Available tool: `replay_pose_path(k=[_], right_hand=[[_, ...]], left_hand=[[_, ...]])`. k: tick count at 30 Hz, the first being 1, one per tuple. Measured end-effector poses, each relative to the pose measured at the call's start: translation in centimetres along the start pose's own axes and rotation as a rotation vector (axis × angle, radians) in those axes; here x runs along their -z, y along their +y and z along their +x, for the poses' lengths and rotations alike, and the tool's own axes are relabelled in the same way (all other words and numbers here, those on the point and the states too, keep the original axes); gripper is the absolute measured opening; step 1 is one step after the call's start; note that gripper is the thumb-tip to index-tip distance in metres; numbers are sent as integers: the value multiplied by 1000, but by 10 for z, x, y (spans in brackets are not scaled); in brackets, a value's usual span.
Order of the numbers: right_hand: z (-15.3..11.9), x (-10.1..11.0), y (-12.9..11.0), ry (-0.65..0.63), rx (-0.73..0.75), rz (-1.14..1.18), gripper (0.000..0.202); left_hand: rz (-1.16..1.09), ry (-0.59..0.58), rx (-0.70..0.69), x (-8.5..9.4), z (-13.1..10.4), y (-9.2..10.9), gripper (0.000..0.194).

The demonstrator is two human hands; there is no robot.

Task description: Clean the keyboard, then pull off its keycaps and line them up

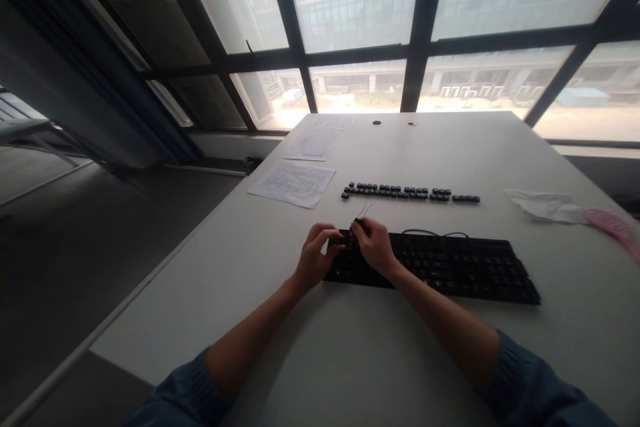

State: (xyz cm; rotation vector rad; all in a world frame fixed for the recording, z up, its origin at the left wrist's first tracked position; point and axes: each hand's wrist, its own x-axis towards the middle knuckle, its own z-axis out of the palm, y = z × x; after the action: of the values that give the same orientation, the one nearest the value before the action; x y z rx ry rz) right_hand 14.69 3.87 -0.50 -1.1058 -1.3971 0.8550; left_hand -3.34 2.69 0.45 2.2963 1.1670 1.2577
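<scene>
A black keyboard (450, 267) lies across the white table in front of me, with both my hands over its left end. My right hand (373, 243) pinches the dark handle of a wire keycap puller (366, 208), whose thin wires point up and away from the keys. Close beside it, my left hand (320, 250) has its thumb and fingers curled together at the leftmost keys. Whatever sits between those fingertips is too dark and small to name. Behind the keyboard, several loose black keycaps (390, 192) are laid out in rows.
Printed paper sheets (295, 183) lie along the table's left side. A white cloth or tissue (543, 203) and a pink cloth (610, 223) rest at the right. The keyboard's cable (420, 231) loops behind it. Large windows (355, 0) stand beyond the table (240, 347).
</scene>
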Motion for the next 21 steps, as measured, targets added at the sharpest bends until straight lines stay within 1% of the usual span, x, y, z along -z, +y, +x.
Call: replay_pose_path(k=[3, 5, 6, 9, 12, 14, 17, 21], right_hand=[[0, -1, 2, -17, -7, 5, 30], [0, -1, 3, -23, -12, 11, 30], [0, -1, 4, -25, -11, 13, 30], [0, 0, 4, -26, -14, 31, 30], [0, 0, 2, -21, -15, 35, 29], [0, 0, 0, -21, -14, 29, 28], [1, 0, -1, -28, -21, 34, 26], [1, 0, -1, -39, -36, 39, 23]], left_hand=[[12, 48, 65, 4, 19, -13, 17], [52, 59, 87, 3, 38, -29, 23], [81, 54, 89, 1, 49, -38, 22], [160, 24, 38, -11, 83, -63, 15], [214, -33, -18, -29, 109, -80, 15], [253, -63, -28, -41, 119, -87, 14], [305, -80, -39, -57, 125, -94, 14], [349, -100, -41, -67, 126, -102, 14]])
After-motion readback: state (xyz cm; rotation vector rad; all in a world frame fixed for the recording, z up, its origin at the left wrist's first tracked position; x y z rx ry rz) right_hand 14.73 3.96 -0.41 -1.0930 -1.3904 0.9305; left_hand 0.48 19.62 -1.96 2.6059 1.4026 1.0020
